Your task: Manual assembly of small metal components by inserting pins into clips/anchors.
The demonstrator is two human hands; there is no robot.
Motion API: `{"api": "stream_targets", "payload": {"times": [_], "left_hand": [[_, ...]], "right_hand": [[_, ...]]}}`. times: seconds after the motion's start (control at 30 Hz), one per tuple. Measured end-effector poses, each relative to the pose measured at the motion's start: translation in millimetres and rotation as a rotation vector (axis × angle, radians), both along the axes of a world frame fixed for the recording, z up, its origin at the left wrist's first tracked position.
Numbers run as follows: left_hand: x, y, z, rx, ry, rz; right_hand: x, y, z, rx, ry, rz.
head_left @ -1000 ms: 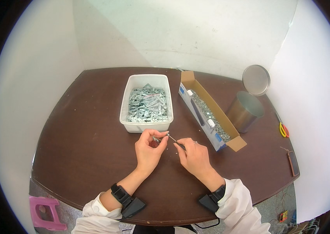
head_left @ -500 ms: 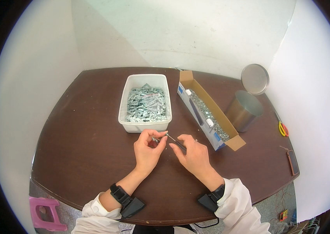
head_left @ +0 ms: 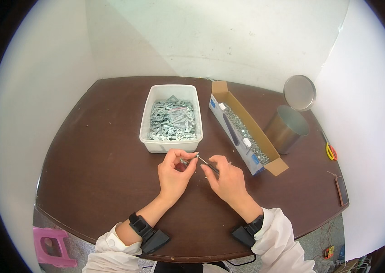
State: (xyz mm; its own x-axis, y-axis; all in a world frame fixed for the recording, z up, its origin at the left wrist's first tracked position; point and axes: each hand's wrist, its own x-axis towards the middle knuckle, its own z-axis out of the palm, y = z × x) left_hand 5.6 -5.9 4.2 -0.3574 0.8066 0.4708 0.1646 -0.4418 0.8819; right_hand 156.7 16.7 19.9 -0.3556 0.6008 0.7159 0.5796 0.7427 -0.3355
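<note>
Just below frame centre, our left hand (head_left: 173,175) pinches a small metal piece (head_left: 197,156); our right hand (head_left: 228,181) grips a screwdriver (head_left: 205,161).

And there the right hand (head_left: 231,184) loosened: we saw thumb and forefinger, close together a second earlier, stand apart, with more of the thin tool's dark handle (head_left: 215,171) bared between them. Our view had also tipped slightly, lifting the table (head_left: 97,150) a shade.
</note>
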Motion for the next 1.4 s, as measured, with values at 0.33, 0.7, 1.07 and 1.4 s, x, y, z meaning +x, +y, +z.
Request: {"api": "stream_targets", "payload": {"times": [0.33, 0.7, 1.07, 1.4], "left_hand": [[1, 1, -2, -0.001, -0.020, -0.013], [-1, 3, -3, -0.084, -0.055, -0.082], [-2, 2, 0, -0.302, -0.226, -0.436], [-8, 3, -11, -0.371, -0.337, -0.522]], "right_hand": [[3, 1, -1, 0.017, -0.044, -0.004], [3, 6, -2, -0.632, 0.494, 0.067], [8, 17, -16, -0.770, 0.427, 0.143], [7, 8, -7, -0.599, 0.228, 0.136]]}}
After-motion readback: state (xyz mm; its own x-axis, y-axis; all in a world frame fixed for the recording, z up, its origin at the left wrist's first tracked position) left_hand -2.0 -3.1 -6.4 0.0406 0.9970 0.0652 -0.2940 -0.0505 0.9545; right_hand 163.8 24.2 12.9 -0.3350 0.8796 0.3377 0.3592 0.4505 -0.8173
